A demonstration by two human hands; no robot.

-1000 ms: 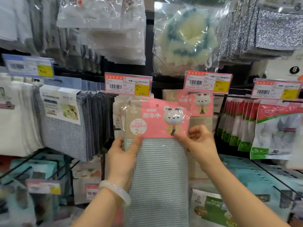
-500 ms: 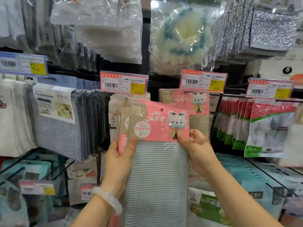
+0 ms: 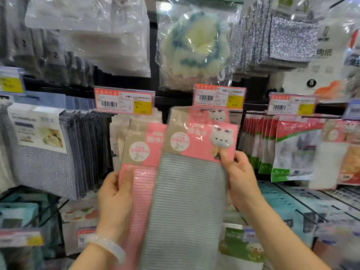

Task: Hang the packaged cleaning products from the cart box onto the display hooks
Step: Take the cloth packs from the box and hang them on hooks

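Two packaged dish cloths with pink and tan header cards are in front of the display. My right hand (image 3: 238, 178) pinches the right edge of the grey cloth pack (image 3: 187, 201), just under its bear-printed header. My left hand (image 3: 115, 199) grips the left edge of the pink cloth pack (image 3: 143, 188), which lies partly behind the grey one. Behind the grey pack hangs a matching pack (image 3: 206, 115) on a display hook (image 3: 251, 112) under a price tag (image 3: 219, 97). The cart box is out of view.
Grey cloth packs (image 3: 44, 152) hang at the left, red-and-green packs (image 3: 288, 149) at the right. Above hang clear bags, a yellow sponge bag (image 3: 194, 45) and silver scourers (image 3: 292, 39). Another price tag (image 3: 123, 103) sits over beige packs. Wire hooks with teal packs (image 3: 292, 203) jut out below.
The two packs have come apart: my left hand has slid down and left with the pink pack, while my right hand carries the grey pack right and up toward the hook.
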